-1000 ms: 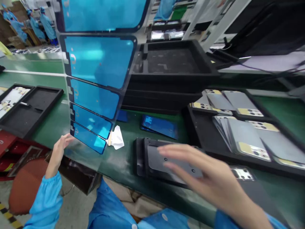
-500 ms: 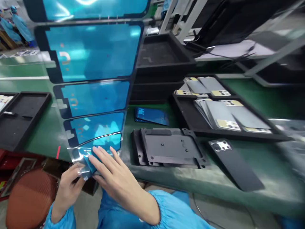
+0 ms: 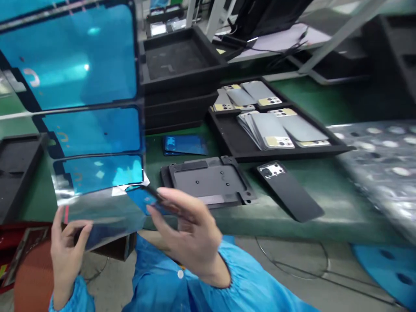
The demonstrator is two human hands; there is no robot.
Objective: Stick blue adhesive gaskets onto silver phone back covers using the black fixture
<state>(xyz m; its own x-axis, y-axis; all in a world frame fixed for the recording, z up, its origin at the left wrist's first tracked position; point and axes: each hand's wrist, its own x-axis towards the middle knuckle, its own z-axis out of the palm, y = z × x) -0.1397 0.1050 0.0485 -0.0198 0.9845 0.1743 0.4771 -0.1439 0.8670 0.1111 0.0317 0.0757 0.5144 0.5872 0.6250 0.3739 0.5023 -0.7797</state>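
Two-handed, held the film strip [image 3: 94,134] up over the front edge of the worktop [image 3: 276,225], with fingers of the left hand [image 3: 66,251] clamped on its lower left corner and those of the right hand [image 3: 195,234] on a dark-edged blue sheet [image 3: 139,199], left of the black fixture [image 3: 211,184].

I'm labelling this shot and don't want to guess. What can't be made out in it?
All in the head view:
Sheet: its top is cut off by the upper edge.
Dark strip at the right hand: blurred and partly covered by that hand; full shape unclear.
Stacked trays: the top one hides the insides of those below.
Left tray: cut off by the left edge.
Shiny plastic: blurred, cut off by the right edge.
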